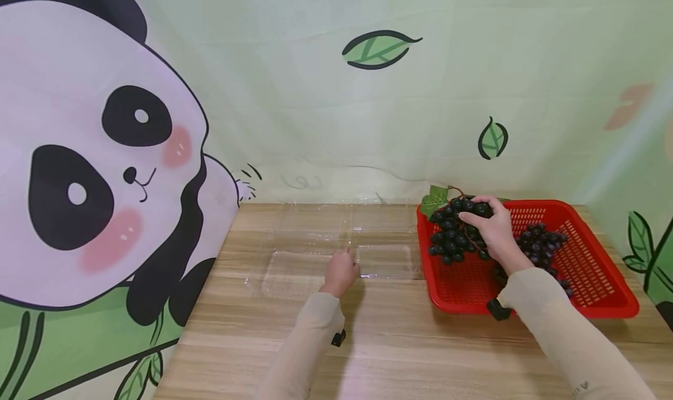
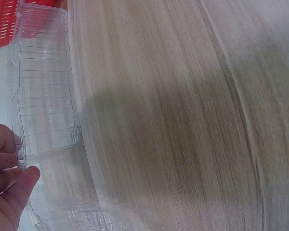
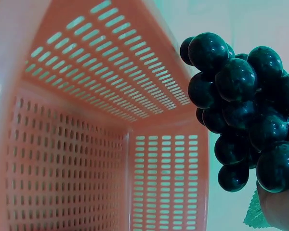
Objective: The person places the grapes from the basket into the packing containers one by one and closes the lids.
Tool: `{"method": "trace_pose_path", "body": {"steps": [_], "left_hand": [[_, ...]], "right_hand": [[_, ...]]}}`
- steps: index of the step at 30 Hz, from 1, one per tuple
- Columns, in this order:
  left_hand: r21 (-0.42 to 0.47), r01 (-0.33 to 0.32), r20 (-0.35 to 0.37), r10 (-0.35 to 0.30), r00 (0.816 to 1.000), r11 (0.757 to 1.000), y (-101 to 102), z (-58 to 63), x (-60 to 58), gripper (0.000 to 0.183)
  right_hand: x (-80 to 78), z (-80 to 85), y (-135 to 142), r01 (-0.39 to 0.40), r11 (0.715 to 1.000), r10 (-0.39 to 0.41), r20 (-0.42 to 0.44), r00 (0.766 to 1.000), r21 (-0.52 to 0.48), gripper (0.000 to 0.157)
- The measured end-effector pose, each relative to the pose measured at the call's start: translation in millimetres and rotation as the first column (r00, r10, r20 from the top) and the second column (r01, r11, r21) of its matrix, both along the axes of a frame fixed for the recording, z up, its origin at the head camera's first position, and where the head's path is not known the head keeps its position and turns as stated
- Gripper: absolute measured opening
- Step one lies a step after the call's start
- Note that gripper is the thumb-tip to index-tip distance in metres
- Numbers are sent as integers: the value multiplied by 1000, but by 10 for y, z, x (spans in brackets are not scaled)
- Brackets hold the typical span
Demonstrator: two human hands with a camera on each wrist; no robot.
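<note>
Landmark: red basket (image 1: 604,311), slotted plastic, standing on the wood-grain table (image 1: 420,359).

Item 1. Black grapes (image 1: 449,236), one bunch, round and glossy, with brown stem (image 1: 456,190) and green leaf (image 1: 434,201). Place: above the left part of the red basket, leaf overlapping its far left corner in the head view. Right hand (image 1: 494,225) clamped on the bunch, thumb and fingers around its upper part.

Item 2. Dark purple grapes (image 1: 541,245), a second bunch, lying inside the red basket, right of Item 1; partly covered by the right hand and right sleeve (image 1: 568,336).

Item 3. Clear container (image 1: 384,262), thin transparent plastic, spread open on the table to the left of the red basket, close by its left side; contact cannot be told. Left hand (image 1: 340,271) clamped on its edge, thumb and fingertips together.

Obstruction: the red basket's left rim, standing between its interior and the clear container.

Surroundings: pale green backdrop (image 1: 294,114) behind the red basket, with printed panda (image 1: 94,120) far to its left and printed leaf (image 1: 493,140) above it. Black device (image 1: 498,309) on the right wrist, at the red basket's near rim.
</note>
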State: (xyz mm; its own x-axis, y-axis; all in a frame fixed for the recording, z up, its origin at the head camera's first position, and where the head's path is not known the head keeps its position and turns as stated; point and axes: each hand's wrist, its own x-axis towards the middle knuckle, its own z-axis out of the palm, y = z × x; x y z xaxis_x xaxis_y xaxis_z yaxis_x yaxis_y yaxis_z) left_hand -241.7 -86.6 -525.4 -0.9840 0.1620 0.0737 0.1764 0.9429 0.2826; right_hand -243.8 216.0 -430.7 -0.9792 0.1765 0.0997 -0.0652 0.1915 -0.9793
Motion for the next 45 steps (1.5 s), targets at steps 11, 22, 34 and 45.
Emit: {"method": "trace_pose_path", "body": {"steps": [11, 22, 34, 45], "left_hand": [[39, 4, 4, -4, 1000, 999, -3, 6, 4, 11], [54, 0, 9, -1, 1000, 999, -11, 27, 4, 9], [29, 55, -115, -51, 992, 998, -128, -866, -469, 10], [30, 24, -30, -23, 999, 999, -21, -5, 24, 8]], "right_hand": [[-49, 30, -214, -45, 996, 46, 2, 999, -75, 25], [-98, 13, -451, -85, 993, 85, -3, 996, -79, 24], [-135, -24, -725, -113, 991, 115, 32, 993, -73, 38], [-203, -98, -931, -105, 990, 109, 42, 993, -95, 36]]}}
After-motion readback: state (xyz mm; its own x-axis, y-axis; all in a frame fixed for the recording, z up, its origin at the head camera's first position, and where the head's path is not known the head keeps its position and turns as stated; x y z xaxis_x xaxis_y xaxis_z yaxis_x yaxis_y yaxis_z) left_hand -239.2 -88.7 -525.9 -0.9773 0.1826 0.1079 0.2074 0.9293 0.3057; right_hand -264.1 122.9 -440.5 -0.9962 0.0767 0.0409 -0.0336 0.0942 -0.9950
